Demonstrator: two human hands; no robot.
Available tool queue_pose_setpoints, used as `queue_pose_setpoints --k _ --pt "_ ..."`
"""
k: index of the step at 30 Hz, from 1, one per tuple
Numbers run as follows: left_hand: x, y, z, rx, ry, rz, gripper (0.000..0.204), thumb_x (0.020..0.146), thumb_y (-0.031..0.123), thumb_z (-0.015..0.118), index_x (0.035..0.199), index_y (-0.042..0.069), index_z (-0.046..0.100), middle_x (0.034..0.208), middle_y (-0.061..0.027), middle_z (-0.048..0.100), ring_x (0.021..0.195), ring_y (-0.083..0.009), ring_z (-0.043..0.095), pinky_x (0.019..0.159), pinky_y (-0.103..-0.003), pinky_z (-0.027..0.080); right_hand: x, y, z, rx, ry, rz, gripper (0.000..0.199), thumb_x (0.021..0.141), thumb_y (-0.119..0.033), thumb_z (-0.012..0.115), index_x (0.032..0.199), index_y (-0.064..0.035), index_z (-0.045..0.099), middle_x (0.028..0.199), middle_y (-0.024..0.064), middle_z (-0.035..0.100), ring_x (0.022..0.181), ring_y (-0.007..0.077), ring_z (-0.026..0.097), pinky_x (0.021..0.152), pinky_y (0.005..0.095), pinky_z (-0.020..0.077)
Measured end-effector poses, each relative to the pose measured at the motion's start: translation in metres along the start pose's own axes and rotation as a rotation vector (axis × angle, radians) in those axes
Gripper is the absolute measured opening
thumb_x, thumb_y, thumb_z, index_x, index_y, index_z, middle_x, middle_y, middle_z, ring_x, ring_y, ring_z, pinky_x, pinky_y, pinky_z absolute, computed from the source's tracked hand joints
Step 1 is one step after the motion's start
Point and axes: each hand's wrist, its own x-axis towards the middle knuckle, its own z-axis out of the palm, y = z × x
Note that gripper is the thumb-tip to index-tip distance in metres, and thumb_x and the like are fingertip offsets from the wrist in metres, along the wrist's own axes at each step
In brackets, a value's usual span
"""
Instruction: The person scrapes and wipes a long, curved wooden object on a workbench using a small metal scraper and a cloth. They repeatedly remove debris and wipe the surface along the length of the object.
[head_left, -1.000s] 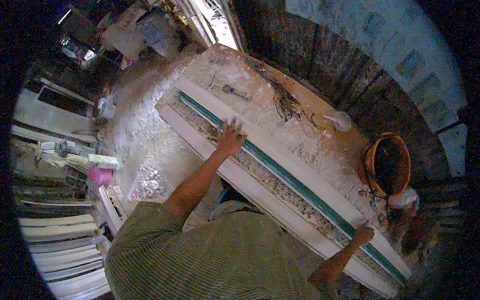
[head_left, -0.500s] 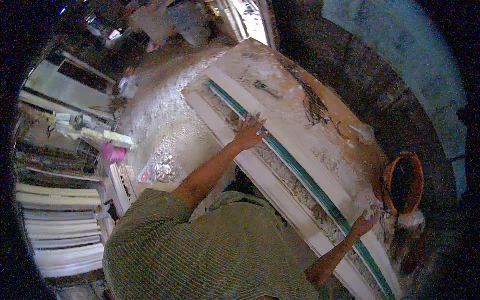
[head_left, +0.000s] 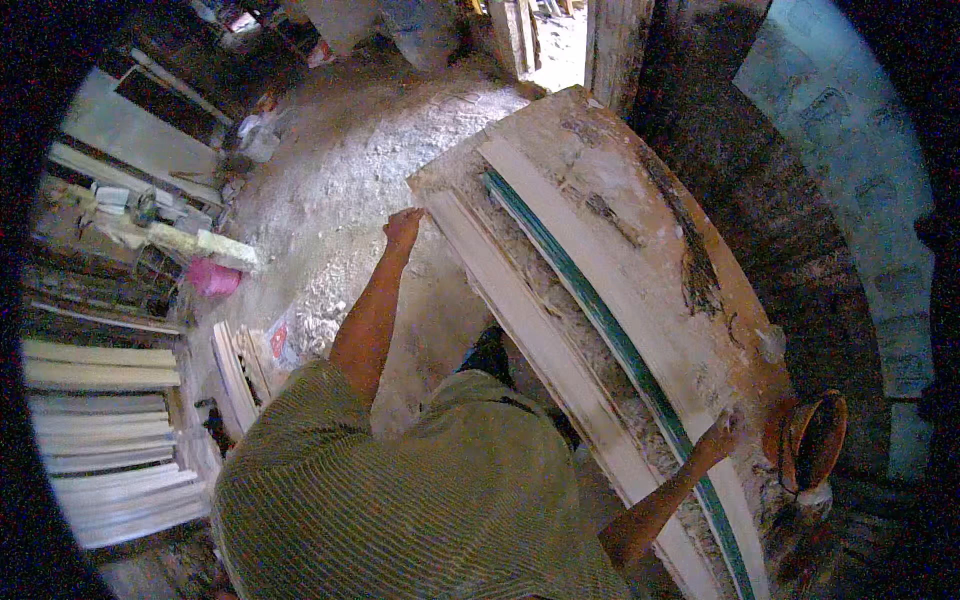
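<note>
My left hand (head_left: 404,232) is closed beside the far left corner of the worktable (head_left: 640,215). What it holds, if anything, is hidden. Along the table lies a long green strip (head_left: 600,318), with a wide pale board (head_left: 560,220) on its far side. Nearer me, a second long pale strip (head_left: 520,320) runs along the table's near edge. My right hand (head_left: 714,442) rests over the far pale board, just past the green strip. Its fingers look curled, and what is in them cannot be made out.
An orange bucket (head_left: 772,435) is tilted at the table's right end. Dark fibrous scraps (head_left: 700,280) lie on the tabletop. To my left are stacked white lengths (head_left: 110,430), a pink bundle (head_left: 215,278) and white rubble (head_left: 322,318) on the floor. A bright doorway (head_left: 558,45) opens at the back.
My left hand has left the green strip and moved left to the table's far left corner, its spread fingers now closed. My right hand stays near the same spot. The view has shifted.
</note>
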Motion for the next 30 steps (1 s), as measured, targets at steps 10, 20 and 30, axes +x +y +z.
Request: queue_pose_setpoints --k 10,20,30 --pt "0.121 -0.025 0.02 -0.463 -0.274 -0.137 0.047 0.075 0.035 0.087 0.111 0.007 0.075 0.107 -0.0092 0.074 0.1 -0.0223 0.067 0.087 -0.038 0.05 -0.113 -0.157 0.087 -0.103 -0.104 -0.12 0.03 0.097 -0.013 0.066 0.125 -0.0025 0.068 0.132 0.0151 0.064 0.118 0.0266 0.064 0.098 0.0378 0.0547" --pt "0.135 -0.014 -0.012 -0.282 -0.576 -0.197 0.023 0.084 0.023 0.078 0.1 0.007 0.077 0.086 -0.0047 0.072 0.08 -0.0186 0.063 0.078 -0.036 0.05 -0.125 -0.212 0.1 -0.038 -0.143 -0.069 0.028 0.096 -0.012 0.067 0.122 -0.005 0.067 0.128 0.0155 0.063 0.124 0.0303 0.058 0.104 0.0417 0.0491" --pt "0.136 -0.012 -0.029 -0.15 -0.504 0.082 0.052 0.091 0.029 0.075 0.13 -0.004 0.063 0.095 -0.0059 0.075 0.081 -0.0164 0.066 0.077 -0.033 0.052 -0.148 -0.214 0.141 -0.103 -0.093 -0.357 0.03 0.088 -0.011 0.075 0.117 -0.0064 0.068 0.123 0.0181 0.064 0.12 0.0361 0.06 0.104 0.0436 0.0468"
